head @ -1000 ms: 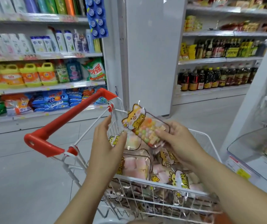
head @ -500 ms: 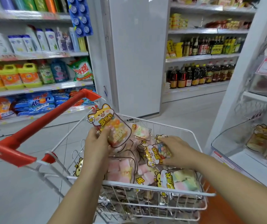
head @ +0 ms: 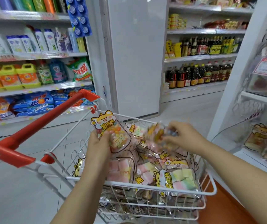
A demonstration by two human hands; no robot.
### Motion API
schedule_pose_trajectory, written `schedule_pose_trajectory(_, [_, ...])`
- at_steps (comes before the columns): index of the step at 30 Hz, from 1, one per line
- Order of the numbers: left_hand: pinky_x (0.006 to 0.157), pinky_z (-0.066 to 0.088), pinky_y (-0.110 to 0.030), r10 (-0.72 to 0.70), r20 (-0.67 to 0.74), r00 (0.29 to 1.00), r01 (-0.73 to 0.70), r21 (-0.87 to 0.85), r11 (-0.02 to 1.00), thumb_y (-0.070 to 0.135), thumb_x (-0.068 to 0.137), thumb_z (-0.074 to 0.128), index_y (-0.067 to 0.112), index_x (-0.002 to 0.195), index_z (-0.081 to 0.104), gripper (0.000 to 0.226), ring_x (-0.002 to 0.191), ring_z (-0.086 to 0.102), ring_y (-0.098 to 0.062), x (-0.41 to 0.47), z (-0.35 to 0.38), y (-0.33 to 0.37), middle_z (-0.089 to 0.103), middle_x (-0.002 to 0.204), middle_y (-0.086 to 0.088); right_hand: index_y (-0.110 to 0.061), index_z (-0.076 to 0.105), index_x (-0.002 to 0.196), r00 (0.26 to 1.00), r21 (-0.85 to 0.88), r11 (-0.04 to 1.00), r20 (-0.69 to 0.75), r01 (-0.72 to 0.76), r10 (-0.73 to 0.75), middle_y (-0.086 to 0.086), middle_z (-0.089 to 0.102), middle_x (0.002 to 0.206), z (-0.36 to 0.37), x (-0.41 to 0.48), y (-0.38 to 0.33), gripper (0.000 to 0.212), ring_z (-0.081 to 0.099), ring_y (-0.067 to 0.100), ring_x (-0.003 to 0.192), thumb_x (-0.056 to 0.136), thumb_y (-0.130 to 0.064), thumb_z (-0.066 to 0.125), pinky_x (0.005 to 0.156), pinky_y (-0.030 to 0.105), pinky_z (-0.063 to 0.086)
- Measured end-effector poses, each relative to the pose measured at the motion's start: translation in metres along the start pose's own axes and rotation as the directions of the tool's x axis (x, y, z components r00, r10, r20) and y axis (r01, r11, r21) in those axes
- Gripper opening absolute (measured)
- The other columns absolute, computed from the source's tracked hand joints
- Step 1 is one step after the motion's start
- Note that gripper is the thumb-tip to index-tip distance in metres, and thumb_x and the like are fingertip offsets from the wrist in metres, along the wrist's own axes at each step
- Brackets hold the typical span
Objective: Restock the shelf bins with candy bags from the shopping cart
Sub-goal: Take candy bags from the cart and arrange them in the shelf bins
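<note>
A small supermarket: white aisle shelves (head: 37, 89) carry detergent jugs (head: 27, 75), shampoo bottles (head: 48, 40) and dark sauce bottles (head: 199, 73) behind price strips (head: 37, 56), and a red-handled wire shopping cart (head: 45, 120) stands on the tiled floor (head: 16, 191).

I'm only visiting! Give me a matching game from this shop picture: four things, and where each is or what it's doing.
1 left hand
2 right hand
3 pastel marshmallow bag
4 clear plastic shelf bin

A lies in the white wire cart
B stands right of the cart
C grips an upright bag of colourful sweets
D pinches a blurred candy bag

Pairs: 1-C, 2-D, 3-A, 4-B
</note>
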State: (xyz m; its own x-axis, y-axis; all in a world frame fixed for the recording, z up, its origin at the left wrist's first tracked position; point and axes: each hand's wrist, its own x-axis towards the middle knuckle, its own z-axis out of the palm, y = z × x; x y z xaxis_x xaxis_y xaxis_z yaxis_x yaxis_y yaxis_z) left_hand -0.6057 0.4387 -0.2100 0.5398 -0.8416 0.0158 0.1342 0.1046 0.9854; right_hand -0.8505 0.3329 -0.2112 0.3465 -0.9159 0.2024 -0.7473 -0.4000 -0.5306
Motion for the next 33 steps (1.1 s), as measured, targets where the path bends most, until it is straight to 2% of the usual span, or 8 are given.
schedule_pose_trajectory(5, [0.078,0.06,-0.041,-0.084,0.167,0.982,0.119,-0.214,0.969,0.019,0.104,0.049,0.014,0.122,0.06,0.022,0.091,0.075,-0.02,-0.004,0.004,0.01,0.077,0.102,-0.004,-0.02,0.063,0.109,0.989,0.661,0.75,-0.08,-0.041,0.124,-0.003,0.074,0.102,-0.039,-0.01,-0.035,0.015,0.073,0.011,0.089,0.098,-0.013,0.06,0.077,0.027,0.055])
schedule_pose_trajectory(11, [0.089,0.058,-0.046,-0.072,0.409,0.91,0.133,-0.124,0.983,0.034,0.085,0.077,0.013,0.131,0.052,0.057,0.11,0.069,-0.028,-0.013,0.016,0.009,0.068,0.127,-0.012,-0.018,0.067,0.108,0.994,0.789,0.606,0.052,-0.102,0.099,0.0,0.076,0.096,-0.016,-0.021,-0.075,0.021,0.074,0.011,0.084,0.091,-0.005,0.067,0.069,0.023,0.057])
schedule_pose_trajectory(17, [0.086,0.06,-0.041,0.075,0.277,0.958,-0.089,0.037,0.995,0.008,0.085,0.075,0.019,0.124,0.056,0.045,0.098,0.073,-0.02,-0.011,0.023,-0.001,0.075,0.109,-0.003,-0.02,0.072,0.094,0.986,0.608,0.78,0.037,-0.15,0.16,-0.001,0.074,0.084,0.005,-0.021,-0.064,0.009,0.065,0.004,0.066,0.096,-0.025,0.064,0.064,0.021,0.049])
schedule_pose_trajectory(19, [0.086,0.059,-0.04,0.116,0.18,0.977,-0.126,0.043,0.991,0.007,0.085,0.076,0.023,0.124,0.056,0.046,0.096,0.074,-0.017,-0.006,0.015,-0.004,0.075,0.108,0.001,-0.014,0.071,0.081,0.98,0.214,0.957,0.073,-0.194,0.183,0.002,0.071,0.076,0.003,-0.018,-0.035,0.025,0.064,0.01,0.063,0.098,-0.026,0.058,0.059,0.026,0.046])
schedule_pose_trajectory(22, [0.07,0.058,-0.024,0.127,0.079,0.989,-0.125,-0.028,0.992,0.008,0.087,0.074,0.023,0.121,0.057,0.041,0.089,0.074,-0.012,-0.003,0.008,-0.004,0.076,0.103,0.003,-0.01,0.068,0.081,0.913,-0.349,0.919,0.287,-0.182,0.29,0.008,0.069,0.085,0.019,-0.02,0.002,0.029,0.066,0.023,0.08,0.095,-0.034,0.059,0.064,0.028,0.046])
schedule_pose_trajectory(26, [0.076,0.06,-0.027,0.12,0.12,0.986,-0.119,-0.008,0.993,0.012,0.086,0.076,0.022,0.128,0.057,0.047,0.095,0.074,-0.014,-0.007,0.009,-0.006,0.075,0.108,0.004,-0.017,0.055,0.09,0.911,-0.459,0.863,0.229,-0.211,0.344,0.005,0.064,0.096,0.039,-0.023,0.01,0.028,0.063,0.023,0.084,0.092,-0.045,0.058,0.063,0.031,0.045])
schedule_pose_trajectory(30, [0.084,0.059,-0.034,0.143,0.136,0.98,-0.15,0.043,0.988,0.018,0.085,0.079,0.026,0.129,0.057,0.05,0.099,0.073,-0.014,-0.01,0.01,-0.007,0.074,0.112,0.005,-0.014,0.041,0.135,0.882,-0.471,0.835,0.214,-0.283,0.42,0.01,0.055,0.131,0.048,-0.02,0.009,0.076,0.06,0.03,0.109,0.085,-0.067,0.059,0.083,0.037,0.051])
schedule_pose_trajectory(33, [0.083,0.059,-0.03,0.16,0.112,0.981,-0.162,0.016,0.987,0.018,0.086,0.077,0.027,0.129,0.057,0.048,0.1,0.072,-0.012,-0.012,0.01,-0.005,0.074,0.112,0.007,-0.015,0.046,0.125,0.865,-0.38,0.862,0.239,-0.334,0.441,0.003,0.061,0.109,0.046,-0.016,0.012,0.091,0.062,0.025,0.1,0.065,-0.079,0.065,0.076,0.034,0.052])
